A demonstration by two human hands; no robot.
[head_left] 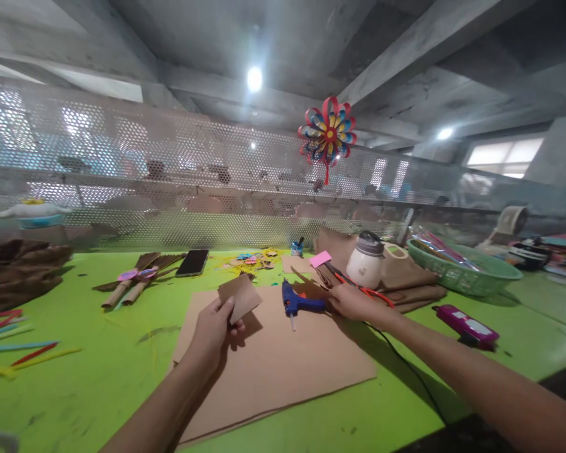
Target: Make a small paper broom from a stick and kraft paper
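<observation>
My left hand (219, 324) pinches a small folded piece of brown kraft paper (240, 297) between thumb and fingers. It is above a large brown cardboard sheet (273, 371) on the green table. My right hand (351, 302) is at the sheet's far right, its fingers curled down. Whatever it grips is hidden. Just left of those fingers, a blue glue gun (304, 304) lies on the sheet, a glue stick poking out of it. Beyond the right hand lies a tool with orange-red handles (375, 294), partly covered, beside a pink paper slip (319, 259).
A white jar (365, 264), folded brown paper (415, 277) and a green basket (471, 270) stand at right, near a purple device (469, 326). At left are a phone (192, 263), brown paper flowers (134, 280) and coloured strips (28, 347). A perforated screen (207, 195) backs the table.
</observation>
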